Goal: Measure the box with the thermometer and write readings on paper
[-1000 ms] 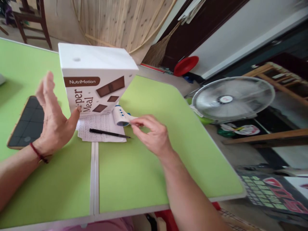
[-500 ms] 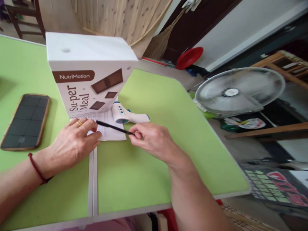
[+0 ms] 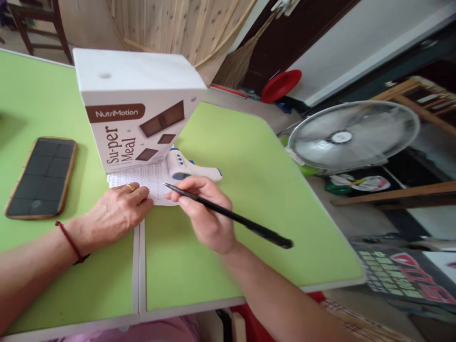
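Observation:
My right hand (image 3: 208,216) holds a black pen (image 3: 235,217) in a writing grip, its bare metal tip pointing left above a sheet of paper (image 3: 158,187). Dense rows of small marks cover the sheet, which lies partly under the front of a white box (image 3: 114,107) standing upright. My left hand (image 3: 117,213), with a ring and a red cord bracelet, lies across the sheet's lower left part, fingers slightly bent and pressing down on it. Just beyond my right hand, a white and blue handheld thermometer (image 3: 188,166) rests on its side, touching or overlapping the sheet.
A phone (image 3: 41,178) in a brown-edged case lies to the left on the green folding table (image 3: 285,228), whose pale seam runs toward me. On the right, beyond the table edge, stands a fan (image 3: 342,137). A red basin (image 3: 281,85) is on the floor behind.
The pen has been turned round in my right hand, from a pinch at one end to a writing grip, its tip now over the sheet. My left hand has shifted slightly right.

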Available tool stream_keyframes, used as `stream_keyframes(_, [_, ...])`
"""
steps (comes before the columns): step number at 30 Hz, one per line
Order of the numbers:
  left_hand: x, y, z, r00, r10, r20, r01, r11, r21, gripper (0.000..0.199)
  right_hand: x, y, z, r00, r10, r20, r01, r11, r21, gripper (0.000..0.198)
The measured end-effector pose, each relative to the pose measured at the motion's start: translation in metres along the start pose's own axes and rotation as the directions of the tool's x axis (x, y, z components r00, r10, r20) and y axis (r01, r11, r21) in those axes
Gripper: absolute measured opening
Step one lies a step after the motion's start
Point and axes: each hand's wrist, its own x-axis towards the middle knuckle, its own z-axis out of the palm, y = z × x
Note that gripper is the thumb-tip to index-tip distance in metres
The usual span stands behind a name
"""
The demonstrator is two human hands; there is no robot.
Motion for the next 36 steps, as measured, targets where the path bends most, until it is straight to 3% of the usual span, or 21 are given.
stream_keyframes(4, [0.001, 0.001, 0.001, 1.000, -0.028, 0.003, 0.028, 1.000, -0.014, 0.017, 0.000, 0.009, 0.009, 0.986, 0.122, 0.114, -0.122, 0.992, -0.004, 0.016])
stream_keyframes(10, [0.000, 0.001, 0.001, 0.997, -0.069, 0.043, 0.072, 0.994, -0.077, 0.022, -0.003, 0.022, -0.009, 0.978, 0.166, 0.126, -0.142, 0.973, -0.179, 0.006])
stream_keyframes(14, [0.000, 0.002, -0.001, 0.996, -0.075, 0.047, 0.078, 0.994, -0.074, 0.024, -0.005, 0.025, -0.014, 0.991, 0.132, 0.032, -0.126, 0.981, -0.150, 0.006])
stream_keyframes(17, [0.001, 0.002, -0.003, 0.997, -0.067, 0.044, 0.071, 0.995, -0.077, 0.025, -0.005, 0.026, -0.011, 0.996, 0.086, -0.010, -0.086, 0.969, -0.231, 0.006])
stream_keyframes(21, [0.000, 0.001, -0.005, 0.997, -0.061, 0.037, 0.064, 0.994, -0.083, 0.025, -0.006, 0.026, -0.010, 1.000, -0.018, 0.022, 0.024, 0.945, -0.326, 0.007])
stream_keyframes(28, [0.001, 0.001, -0.003, 0.997, -0.060, 0.042, 0.063, 0.995, -0.075, 0.023, -0.006, 0.023, -0.009, 0.994, -0.084, 0.075, 0.108, 0.905, -0.413, 0.007])
stream_keyframes(36, [0.001, 0.002, -0.004, 0.997, -0.062, 0.047, 0.065, 0.995, -0.071, 0.024, -0.006, 0.023, -0.010, 0.993, -0.061, 0.097, 0.097, 0.896, -0.433, 0.007])
